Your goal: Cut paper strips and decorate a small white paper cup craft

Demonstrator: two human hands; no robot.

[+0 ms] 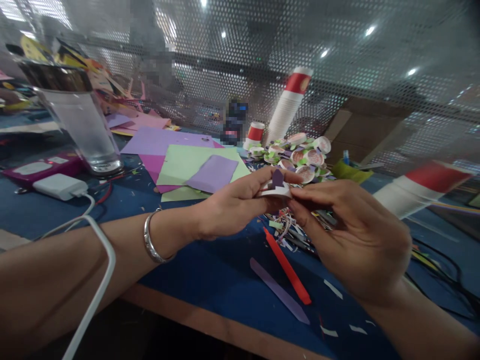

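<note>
Both of my hands meet over the blue table (210, 270) around one small white paper piece (276, 188) with a purple cut-out on it. My left hand (232, 205), a silver bangle on its wrist, pinches the piece from the left with thumb and fingers. My right hand (356, 240) closes on it from the right, fingertips pressed to its edge. Paper scraps (288, 230) lie directly beneath the hands.
A red strip (287, 267) and a purple strip (279, 291) lie near the table's front edge. Green and purple paper sheets (198, 167), a glass tumbler (84, 125), a white charger with cable (60, 186), decorated cup pieces (300, 152), stacked paper cups (288, 107) and a lying cup stack (420, 187) surround them.
</note>
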